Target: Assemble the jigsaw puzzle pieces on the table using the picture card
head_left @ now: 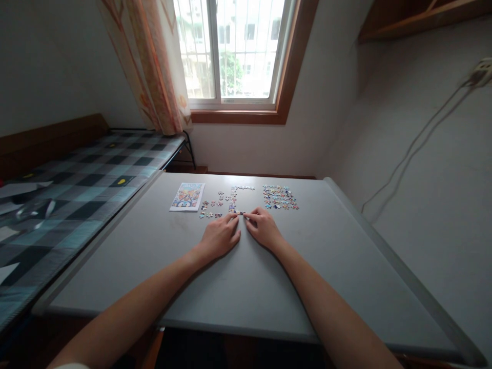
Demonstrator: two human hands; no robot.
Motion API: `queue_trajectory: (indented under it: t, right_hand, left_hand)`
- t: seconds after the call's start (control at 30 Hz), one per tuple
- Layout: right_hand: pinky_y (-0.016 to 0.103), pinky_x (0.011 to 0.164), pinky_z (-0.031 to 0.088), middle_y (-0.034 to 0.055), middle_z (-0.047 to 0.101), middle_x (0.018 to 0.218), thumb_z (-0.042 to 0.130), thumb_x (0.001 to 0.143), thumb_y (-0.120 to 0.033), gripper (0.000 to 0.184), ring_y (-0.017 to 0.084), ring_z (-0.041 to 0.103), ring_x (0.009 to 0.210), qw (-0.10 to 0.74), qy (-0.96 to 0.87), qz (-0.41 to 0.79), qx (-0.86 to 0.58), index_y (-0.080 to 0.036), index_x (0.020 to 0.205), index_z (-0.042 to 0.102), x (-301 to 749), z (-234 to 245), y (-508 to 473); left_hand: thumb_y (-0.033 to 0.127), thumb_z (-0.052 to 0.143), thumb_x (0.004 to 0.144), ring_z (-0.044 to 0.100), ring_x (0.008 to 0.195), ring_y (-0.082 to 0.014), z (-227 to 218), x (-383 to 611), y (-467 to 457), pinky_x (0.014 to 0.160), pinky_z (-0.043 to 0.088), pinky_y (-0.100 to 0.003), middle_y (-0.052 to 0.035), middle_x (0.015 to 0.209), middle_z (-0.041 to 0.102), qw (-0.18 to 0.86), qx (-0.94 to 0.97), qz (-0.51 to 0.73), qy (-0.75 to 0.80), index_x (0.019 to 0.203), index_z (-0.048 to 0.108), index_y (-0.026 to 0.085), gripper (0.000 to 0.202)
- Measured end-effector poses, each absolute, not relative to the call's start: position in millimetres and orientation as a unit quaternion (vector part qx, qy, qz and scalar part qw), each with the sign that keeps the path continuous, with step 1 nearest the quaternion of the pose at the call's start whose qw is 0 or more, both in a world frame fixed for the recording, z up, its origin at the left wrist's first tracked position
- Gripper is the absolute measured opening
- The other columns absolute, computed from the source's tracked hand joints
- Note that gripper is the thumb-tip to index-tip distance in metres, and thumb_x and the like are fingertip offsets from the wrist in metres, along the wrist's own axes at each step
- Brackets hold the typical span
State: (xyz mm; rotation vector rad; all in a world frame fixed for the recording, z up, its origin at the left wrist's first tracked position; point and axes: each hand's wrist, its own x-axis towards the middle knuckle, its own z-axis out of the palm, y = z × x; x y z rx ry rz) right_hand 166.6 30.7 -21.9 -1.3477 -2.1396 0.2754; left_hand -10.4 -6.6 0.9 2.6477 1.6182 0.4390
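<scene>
A partly joined jigsaw frame [233, 197] lies on the grey table, with a top row, a left side and a short bottom row. At the end of the bottom row is a dark puzzle piece [241, 213]. My right hand [265, 228] has its fingertips closed at this piece's right side; the fingers cover part of it. My left hand [220, 237] rests on the table, fingers stretched to the bottom row and touching its edge, thumb apart. Loose puzzle pieces [211, 207] lie left of the frame, and a block of spread pieces [280, 197] lies to its right.
A printed picture sheet [187, 197] lies at the left on the table [326, 271]. Beside the table stands a bed with a checked cover [88, 174], with papers on it. A window [234, 51] and curtain [154, 66] are behind. A cable [411, 146] hangs on the right wall.
</scene>
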Motion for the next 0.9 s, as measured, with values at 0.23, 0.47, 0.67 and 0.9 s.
queue_trajectory:
  t: [0.23, 0.47, 0.67, 0.9]
  right_hand:
    - [0.030, 0.081, 0.040, 0.0047, 0.056, 0.082, 0.052, 0.084, -0.025, 0.024, 0.017, 0.050, 0.083, 0.312, -0.796, 0.092, -0.511, -0.022, 0.102, 0.069, 166.6, -23.2, 30.8]
    - [0.030, 0.082, 0.041, 0.0055, 0.056, 0.083, 0.053, 0.084, -0.023, 0.021, 0.018, 0.049, 0.084, 0.319, -0.794, 0.085, -0.510, -0.021, 0.095, 0.071, 166.2, -21.9, 29.3]
    - [0.030, 0.083, 0.040, 0.0057, 0.056, 0.084, 0.053, 0.084, -0.023, 0.021, 0.018, 0.049, 0.085, 0.316, -0.792, 0.090, -0.514, -0.020, 0.096, 0.070, 165.8, -20.3, 29.0]
    - [0.031, 0.084, 0.040, 0.0062, 0.055, 0.085, 0.054, 0.084, -0.023, 0.021, 0.018, 0.049, 0.086, 0.306, -0.794, 0.096, -0.516, -0.021, 0.097, 0.070, 166.2, -20.3, 29.1]
  left_hand:
    - [0.036, 0.041, 0.088, 0.058, 0.099, -0.0203, 0.8, -11.9, -6.1, 0.086, 0.046, -0.031, -0.0066, 0.128, 0.052, 0.003, 0.849, 0.139, 0.510, 0.120, 0.052, 0.022, 0.036]
    - [0.036, 0.042, 0.088, 0.059, 0.096, -0.0194, 3.1, -11.5, -8.1, 0.081, 0.047, -0.030, -0.0046, 0.129, 0.051, -0.010, 0.844, 0.128, 0.521, 0.114, 0.055, 0.023, 0.031]
    - [0.037, 0.043, 0.087, 0.059, 0.095, -0.0200, 4.0, -10.7, -9.1, 0.079, 0.046, -0.030, -0.0065, 0.127, 0.051, -0.021, 0.815, 0.125, 0.566, 0.115, 0.053, 0.023, 0.033]
    - [0.038, 0.044, 0.087, 0.059, 0.095, -0.0203, 4.3, -11.6, -8.1, 0.080, 0.045, -0.031, -0.0064, 0.122, 0.054, -0.005, 0.813, 0.130, 0.568, 0.112, 0.056, 0.024, 0.031]
